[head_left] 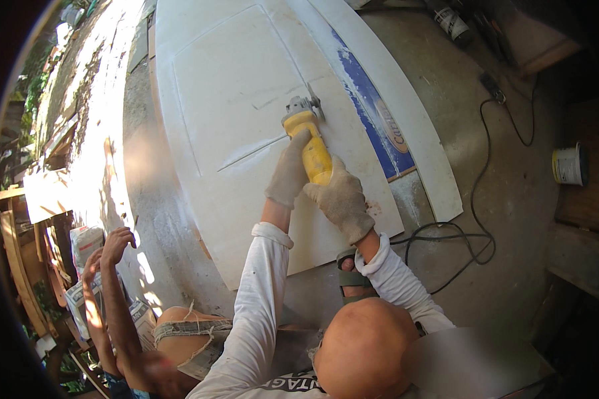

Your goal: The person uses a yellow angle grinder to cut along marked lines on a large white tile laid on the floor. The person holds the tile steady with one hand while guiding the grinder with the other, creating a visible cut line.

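A yellow angle grinder (pixel 317 157) rests over a large off-white sheet (pixel 226 86), its grey head and disc (pixel 315 101) pointing away from me. My left hand (pixel 289 174), in a dusty work glove, is closed around the grinder's body just behind the head. Behind it, my gloved right hand (pixel 343 198) grips the rear end. To the left of the head, a dark cut line (pixel 253 153) runs across the sheet. Fainter straight lines mark out a rectangle farther up. How deep the disc sits in the sheet is hard to see.
A blue printed board (pixel 373 110) and a long white strip (pixel 439 179) lie along the sheet's right side. The black power cord (pixel 474 193) loops over the concrete floor. At far right stands a white tub (pixel 568 165). Another person's hand (pixel 118 245) is at left, near stacked timber (pixel 23 272).
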The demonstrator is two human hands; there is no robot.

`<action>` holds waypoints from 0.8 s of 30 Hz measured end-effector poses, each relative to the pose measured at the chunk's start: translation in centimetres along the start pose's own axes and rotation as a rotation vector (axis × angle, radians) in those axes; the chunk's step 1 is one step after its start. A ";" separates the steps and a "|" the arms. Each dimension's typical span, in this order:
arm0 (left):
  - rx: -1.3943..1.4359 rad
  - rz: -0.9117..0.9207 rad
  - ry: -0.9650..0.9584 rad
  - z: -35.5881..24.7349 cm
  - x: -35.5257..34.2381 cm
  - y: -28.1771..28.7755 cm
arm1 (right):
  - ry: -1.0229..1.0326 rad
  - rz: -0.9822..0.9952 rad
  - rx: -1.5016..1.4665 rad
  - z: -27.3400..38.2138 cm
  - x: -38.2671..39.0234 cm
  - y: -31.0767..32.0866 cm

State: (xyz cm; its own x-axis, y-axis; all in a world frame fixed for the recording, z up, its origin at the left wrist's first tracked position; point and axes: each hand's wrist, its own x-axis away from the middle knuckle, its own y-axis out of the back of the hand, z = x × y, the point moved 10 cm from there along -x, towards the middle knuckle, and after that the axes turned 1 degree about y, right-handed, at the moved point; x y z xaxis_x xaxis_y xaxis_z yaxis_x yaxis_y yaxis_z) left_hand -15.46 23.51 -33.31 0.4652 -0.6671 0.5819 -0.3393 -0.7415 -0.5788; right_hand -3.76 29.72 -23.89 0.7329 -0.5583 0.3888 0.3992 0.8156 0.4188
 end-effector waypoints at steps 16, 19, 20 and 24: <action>0.237 -0.082 -0.305 5.6 8.9 4.5 | 0.216 0.115 0.048 -2.4 8.3 -3.3; 0.171 -0.111 -0.294 7.1 9.8 3.5 | 0.177 0.110 0.044 -3.4 9.6 -2.4; 0.160 -0.127 -0.291 7.4 10.0 3.2 | 0.177 0.084 0.034 -3.5 9.8 -1.9; 0.131 -0.145 -0.292 7.3 10.7 2.4 | 0.133 0.090 -0.002 -3.5 10.2 -1.5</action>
State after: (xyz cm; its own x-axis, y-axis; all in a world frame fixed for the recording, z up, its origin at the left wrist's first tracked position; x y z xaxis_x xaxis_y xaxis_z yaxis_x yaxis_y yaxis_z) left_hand -5.33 15.16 -32.67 0.7215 -0.4928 0.4863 -0.1535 -0.7988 -0.5816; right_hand 5.06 23.35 -23.39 0.8325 -0.4577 0.3122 0.3295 0.8620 0.3851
